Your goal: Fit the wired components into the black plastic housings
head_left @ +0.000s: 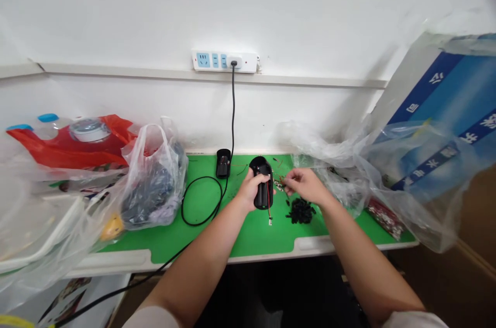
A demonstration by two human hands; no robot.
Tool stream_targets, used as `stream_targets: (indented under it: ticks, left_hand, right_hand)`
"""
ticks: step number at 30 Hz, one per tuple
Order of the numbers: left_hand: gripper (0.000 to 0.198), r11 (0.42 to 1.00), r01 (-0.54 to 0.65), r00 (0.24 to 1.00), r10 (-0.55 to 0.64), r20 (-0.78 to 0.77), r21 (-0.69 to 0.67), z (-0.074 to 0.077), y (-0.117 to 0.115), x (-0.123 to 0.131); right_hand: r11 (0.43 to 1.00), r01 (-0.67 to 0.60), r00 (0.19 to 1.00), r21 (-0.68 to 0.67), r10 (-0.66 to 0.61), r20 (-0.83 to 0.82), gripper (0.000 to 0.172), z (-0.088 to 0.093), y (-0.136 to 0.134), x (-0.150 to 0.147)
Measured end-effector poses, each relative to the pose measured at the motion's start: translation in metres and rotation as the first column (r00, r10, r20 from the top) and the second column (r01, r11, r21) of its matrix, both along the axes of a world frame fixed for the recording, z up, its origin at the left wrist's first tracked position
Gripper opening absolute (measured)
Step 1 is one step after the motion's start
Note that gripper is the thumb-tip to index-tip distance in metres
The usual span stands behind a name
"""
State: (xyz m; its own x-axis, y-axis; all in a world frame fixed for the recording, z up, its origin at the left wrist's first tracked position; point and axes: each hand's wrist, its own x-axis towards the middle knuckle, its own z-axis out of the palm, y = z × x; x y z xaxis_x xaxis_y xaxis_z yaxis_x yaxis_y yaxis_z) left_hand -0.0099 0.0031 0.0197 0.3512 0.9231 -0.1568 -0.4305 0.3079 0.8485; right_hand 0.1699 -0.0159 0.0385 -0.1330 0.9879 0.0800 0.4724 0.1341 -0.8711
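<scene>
My left hand (250, 189) is closed around a black oval plastic housing (263, 197), its open inside facing up and the thumb lying across it. A thin red wire runs down the housing to a small metal piece (270, 221) at its lower end. To the right, the fingertips of my right hand (304, 184) pinch together at a scatter of small metal parts (278, 185); whatever they hold is too small to make out. Below that hand lies a heap of small black pieces (301, 211). A second, smaller black housing (223, 164) sits farther back on the left.
A black cable (233, 111) drops from the wall power strip (209, 61) and loops on the green tabletop (244, 243). Plastic bags (149, 178) crowd the left side. Clear plastic wrap (344, 178), a red packet (385, 218) and a blue-and-white board (437, 106) stand at the right.
</scene>
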Motion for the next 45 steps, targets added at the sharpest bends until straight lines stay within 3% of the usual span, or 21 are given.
stream_targets:
  ticks: [2, 4, 9, 13, 20, 26, 34, 40, 45]
  left_hand:
    - [0.046, 1.000, -0.020, 1.000, 0.020, -0.002, -0.019, 0.003, 0.000, -0.002]
    - [0.045, 0.999, -0.044, 0.999, 0.044, -0.003, -0.025, 0.004, 0.001, -0.003]
    - [0.044, 0.994, -0.103, 0.995, 0.103, -0.006, -0.029, 0.004, 0.004, -0.004]
    - [0.045, 0.994, -0.103, 0.995, 0.103, -0.009, -0.022, 0.004, 0.005, -0.002]
    - [0.045, 0.992, -0.127, 0.991, 0.127, 0.039, 0.004, 0.005, 0.004, 0.001]
    - [0.046, 0.994, -0.105, 0.994, 0.104, 0.036, 0.024, 0.003, 0.002, 0.003]
    - [0.049, 0.992, -0.100, 0.995, 0.100, 0.003, 0.077, 0.007, -0.002, 0.004]
    - [0.067, 0.984, -0.082, 0.995, 0.089, -0.035, 0.160, 0.003, -0.001, 0.003]
    - [0.068, 0.983, -0.076, 0.996, 0.084, -0.038, 0.169, 0.001, -0.002, 0.003]
  right_hand:
    - [0.995, -0.042, 0.934, -0.095, 0.006, -0.357, 0.021, 0.007, 0.014, -0.002]
    - [0.983, -0.130, 0.827, -0.132, 0.034, -0.561, 0.027, 0.008, 0.025, -0.006]
    - [0.921, -0.351, 0.655, -0.170, 0.112, -0.747, 0.029, -0.007, 0.032, -0.016]
    - [0.921, -0.367, 0.629, -0.129, 0.143, -0.764, 0.028, -0.018, 0.023, -0.017]
    - [0.936, -0.342, 0.570, -0.087, 0.133, -0.811, 0.025, -0.017, 0.019, -0.022]
    - [0.959, -0.260, 0.558, -0.116, 0.051, -0.828, 0.028, -0.017, 0.018, -0.027]
    - [0.962, -0.234, 0.588, -0.137, 0.028, -0.809, 0.023, -0.021, 0.019, -0.024]
    - [0.974, -0.189, 0.641, -0.126, 0.025, -0.767, 0.020, -0.022, 0.020, -0.023]
    - [0.976, -0.188, 0.661, -0.111, 0.042, -0.749, 0.018, -0.024, 0.021, -0.020]
